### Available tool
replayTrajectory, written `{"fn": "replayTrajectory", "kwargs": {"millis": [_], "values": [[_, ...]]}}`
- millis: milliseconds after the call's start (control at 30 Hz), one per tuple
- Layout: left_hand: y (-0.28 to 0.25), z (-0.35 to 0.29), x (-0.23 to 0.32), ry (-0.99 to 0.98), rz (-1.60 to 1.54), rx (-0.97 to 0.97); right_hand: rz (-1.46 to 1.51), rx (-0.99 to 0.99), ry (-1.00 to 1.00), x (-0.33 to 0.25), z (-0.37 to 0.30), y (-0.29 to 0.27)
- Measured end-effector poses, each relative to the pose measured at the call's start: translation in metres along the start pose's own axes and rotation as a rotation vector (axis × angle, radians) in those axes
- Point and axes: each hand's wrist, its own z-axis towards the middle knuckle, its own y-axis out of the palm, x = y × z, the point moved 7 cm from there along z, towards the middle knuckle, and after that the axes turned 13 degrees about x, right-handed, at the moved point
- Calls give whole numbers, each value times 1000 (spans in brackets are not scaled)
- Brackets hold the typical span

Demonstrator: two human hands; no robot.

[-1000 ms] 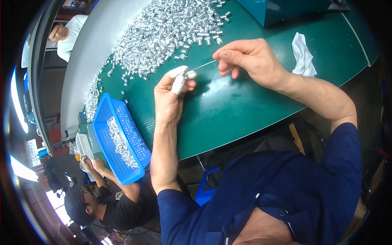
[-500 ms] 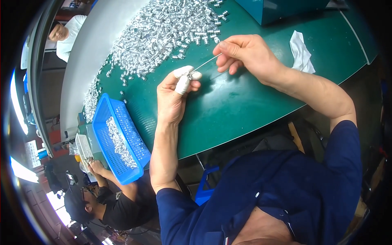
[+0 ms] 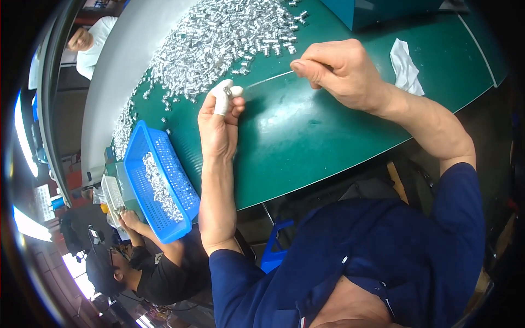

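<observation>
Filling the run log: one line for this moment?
left hand: pinching small metal part | right hand: holding thin rod | rod tip at part

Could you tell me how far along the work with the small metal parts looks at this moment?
Done: a modest layer of parts in the blue basket. In hand: the left hand pinches one small metal part, and the right hand holds a thin wire to it. Left: the large heap of metal parts on the green table.

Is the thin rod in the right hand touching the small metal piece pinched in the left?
Touching: the head view shows the thin rod running from the right hand into the metal piece at the left hand fingertips.
</observation>
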Motion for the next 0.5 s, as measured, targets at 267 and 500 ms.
{"fn": "replayTrajectory", "kwargs": {"millis": [267,500], "values": [[15,-7,-10,-80,-57,-142,-89,41,-242,-7,-5,5],[21,-10,-12,-89,-34,-177,-113,61,-260,-8,-6,5]]}}
